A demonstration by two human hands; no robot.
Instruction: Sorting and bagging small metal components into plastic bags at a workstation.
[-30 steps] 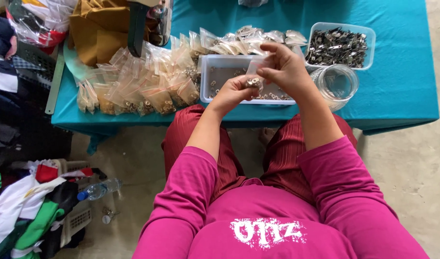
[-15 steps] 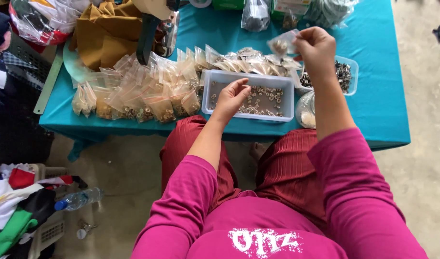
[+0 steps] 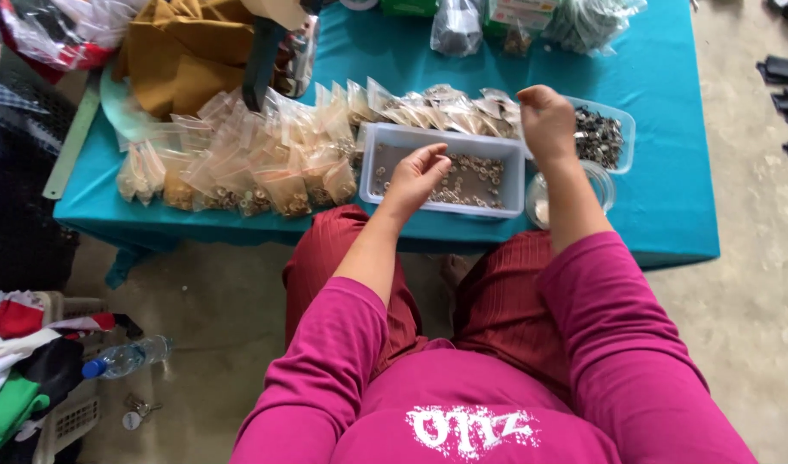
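A second ago both hands met over the tray around a small clear bag; now they have parted. That reads as one bag finished with and the next handful being gathered.

Left of the left hand's grip lies a heap of small clear plastic bags [image 3: 239, 167], crinkly and glossy, each with a little clump of metal at the bottom. The left hand [image 3: 415, 176] hovers over the tray [image 3: 441, 137], fingers loosely curled and part spread, pinching nothing that I can make out. Under that grip the tray is pale, boxy plastic holding small round metal rings [image 3: 467, 176], dull and silvery.

The right hand [image 3: 547, 120] is lifted beyond the tray, closed in a loose fist; whether it holds anything I cannot tell. Just past it sits a clear tub [image 3: 604, 137] of darker metal bits, on the teal cloth worktop [image 3: 669, 206].
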